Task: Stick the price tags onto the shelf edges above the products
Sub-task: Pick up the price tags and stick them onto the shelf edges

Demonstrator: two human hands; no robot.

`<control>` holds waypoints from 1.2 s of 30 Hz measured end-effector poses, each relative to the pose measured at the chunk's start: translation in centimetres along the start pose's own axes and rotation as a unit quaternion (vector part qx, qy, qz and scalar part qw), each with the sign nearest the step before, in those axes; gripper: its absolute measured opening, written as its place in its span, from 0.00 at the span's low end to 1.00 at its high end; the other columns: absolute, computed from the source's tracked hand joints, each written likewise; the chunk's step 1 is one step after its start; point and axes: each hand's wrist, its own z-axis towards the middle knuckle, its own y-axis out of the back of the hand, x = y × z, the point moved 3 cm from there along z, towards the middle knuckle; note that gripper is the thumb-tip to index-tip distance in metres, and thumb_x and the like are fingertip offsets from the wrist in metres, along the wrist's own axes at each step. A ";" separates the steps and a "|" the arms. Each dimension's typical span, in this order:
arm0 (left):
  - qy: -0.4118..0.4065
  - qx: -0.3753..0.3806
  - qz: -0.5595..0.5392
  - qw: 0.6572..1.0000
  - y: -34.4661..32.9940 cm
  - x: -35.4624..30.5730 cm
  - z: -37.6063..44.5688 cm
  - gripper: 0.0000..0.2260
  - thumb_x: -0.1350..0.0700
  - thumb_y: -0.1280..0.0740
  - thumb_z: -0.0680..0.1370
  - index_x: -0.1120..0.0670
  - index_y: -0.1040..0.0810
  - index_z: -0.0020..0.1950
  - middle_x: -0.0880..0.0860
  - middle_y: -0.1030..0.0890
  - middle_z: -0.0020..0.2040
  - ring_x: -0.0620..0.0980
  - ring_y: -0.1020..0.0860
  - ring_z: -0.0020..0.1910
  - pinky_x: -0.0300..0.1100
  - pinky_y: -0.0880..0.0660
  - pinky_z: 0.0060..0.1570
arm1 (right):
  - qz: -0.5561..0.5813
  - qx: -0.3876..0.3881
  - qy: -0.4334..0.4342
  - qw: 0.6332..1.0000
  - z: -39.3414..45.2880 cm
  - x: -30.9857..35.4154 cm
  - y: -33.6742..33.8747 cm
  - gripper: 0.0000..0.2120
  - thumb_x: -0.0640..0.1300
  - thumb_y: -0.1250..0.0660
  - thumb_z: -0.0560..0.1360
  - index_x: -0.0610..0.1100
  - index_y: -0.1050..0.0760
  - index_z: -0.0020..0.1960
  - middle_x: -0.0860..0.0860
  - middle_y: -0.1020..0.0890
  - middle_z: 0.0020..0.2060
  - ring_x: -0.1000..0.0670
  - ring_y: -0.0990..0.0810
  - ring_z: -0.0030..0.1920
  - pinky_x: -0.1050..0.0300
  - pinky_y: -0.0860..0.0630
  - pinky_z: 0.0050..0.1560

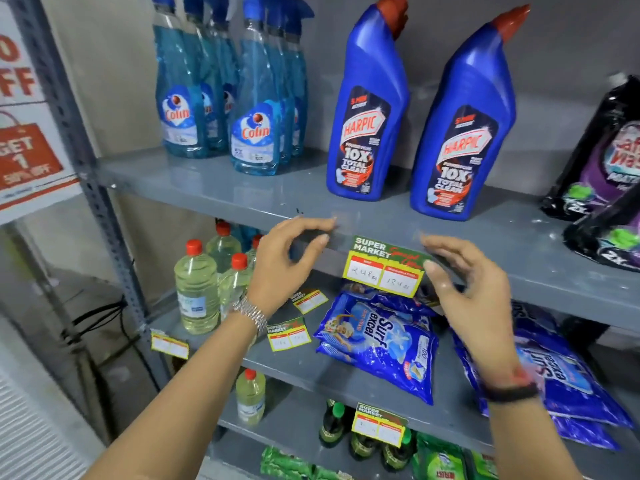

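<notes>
A green and yellow price tag sits on the grey shelf edge, above blue Surf Excel pouches. My left hand hovers just left of the tag, fingers apart, holding nothing. To the tag's right, my right hand has its fingers spread, fingertips close to the tag's right corner. Two loose price tags lie flat on the middle shelf. Another tag is on that shelf's front edge at the left, and one more hangs on the lower shelf edge.
Blue Colin spray bottles and two Harpic bottles stand on the upper shelf, dark pouches at the right. Clear bottles with red caps stand left on the middle shelf. A grey upright post borders the left.
</notes>
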 end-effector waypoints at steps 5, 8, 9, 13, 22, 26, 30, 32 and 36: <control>0.268 -0.131 0.000 0.954 1.7 8.8 -9.4 0.08 0.59 0.36 0.77 0.47 0.21 0.48 0.49 0.17 0.49 0.42 0.20 0.47 0.36 0.24 0.50 | -0.018 -0.147 0.003 0.989 -8.0 -4.1 -4.7 0.07 0.48 0.33 0.71 0.52 0.25 0.49 0.56 0.20 0.46 0.53 0.24 0.50 0.69 0.32 0.52; 0.500 -0.007 -0.008 0.866 0.1 16.0 -15.0 0.05 0.62 0.35 0.76 0.59 0.20 0.49 0.60 0.17 0.49 0.58 0.20 0.51 0.46 0.26 0.51 | -0.027 -0.011 -0.086 0.996 -9.5 -9.0 -10.5 0.08 0.46 0.29 0.69 0.48 0.24 0.47 0.56 0.19 0.44 0.54 0.25 0.47 0.62 0.29 0.52; 0.540 0.028 -0.003 0.841 -0.3 17.8 -16.3 0.04 0.63 0.35 0.76 0.61 0.20 0.47 0.61 0.18 0.46 0.58 0.21 0.47 0.45 0.28 0.46 | -0.045 0.045 -0.110 0.992 -9.5 -10.7 -12.5 0.09 0.44 0.28 0.69 0.47 0.24 0.48 0.54 0.19 0.45 0.54 0.25 0.48 0.58 0.28 0.52; 0.592 0.049 -0.015 0.805 -1.9 21.7 -18.5 0.09 0.65 0.36 0.76 0.60 0.27 0.36 0.55 0.29 0.32 0.52 0.32 0.33 0.48 0.37 0.42 | -0.126 0.221 -0.163 0.953 -6.9 -16.3 -19.5 0.12 0.41 0.33 0.73 0.44 0.24 0.55 0.46 0.18 0.53 0.45 0.23 0.56 0.47 0.26 0.58; 0.646 -0.035 -0.122 0.753 -7.4 26.7 -18.4 0.11 0.59 0.40 0.79 0.53 0.26 0.37 0.58 0.22 0.38 0.58 0.23 0.44 0.53 0.24 0.52 | -0.183 0.302 -0.279 0.893 0.5 -24.6 -29.1 0.14 0.31 0.42 0.74 0.33 0.24 0.55 0.36 0.19 0.50 0.40 0.21 0.52 0.57 0.31 0.47; 0.674 -0.105 -0.105 0.724 -7.9 27.2 -18.5 0.12 0.55 0.36 0.77 0.64 0.22 0.49 0.65 0.19 0.53 0.63 0.21 0.55 0.58 0.26 0.60 | -0.196 0.316 -0.322 0.871 0.9 -26.1 -31.0 0.09 0.33 0.37 0.73 0.31 0.22 0.51 0.35 0.18 0.50 0.38 0.20 0.53 0.51 0.23 0.54; 0.680 -0.119 -0.112 0.715 -7.8 27.4 -18.5 0.09 0.54 0.34 0.76 0.59 0.23 0.41 0.62 0.19 0.46 0.63 0.21 0.54 0.58 0.25 0.58 | -0.222 0.307 -0.335 0.863 0.9 -25.6 -31.0 0.09 0.35 0.34 0.71 0.33 0.19 0.49 0.36 0.17 0.51 0.38 0.19 0.55 0.47 0.22 0.58; 0.677 -0.119 -0.125 0.715 -7.7 27.6 -18.3 0.08 0.56 0.33 0.76 0.58 0.24 0.39 0.61 0.20 0.45 0.62 0.20 0.52 0.57 0.24 0.57 | -0.231 0.300 -0.340 0.861 1.1 -25.1 -30.5 0.10 0.35 0.35 0.71 0.33 0.19 0.48 0.36 0.16 0.50 0.39 0.19 0.54 0.48 0.21 0.56; 0.662 -0.130 -0.222 0.704 -7.5 26.8 -18.0 0.06 0.59 0.35 0.77 0.62 0.23 0.49 0.51 0.20 0.40 0.51 0.22 0.43 0.49 0.23 0.46 | -0.209 0.265 -0.327 0.883 1.5 -22.6 -28.4 0.09 0.33 0.36 0.69 0.35 0.17 0.44 0.39 0.15 0.46 0.43 0.17 0.51 0.58 0.21 0.50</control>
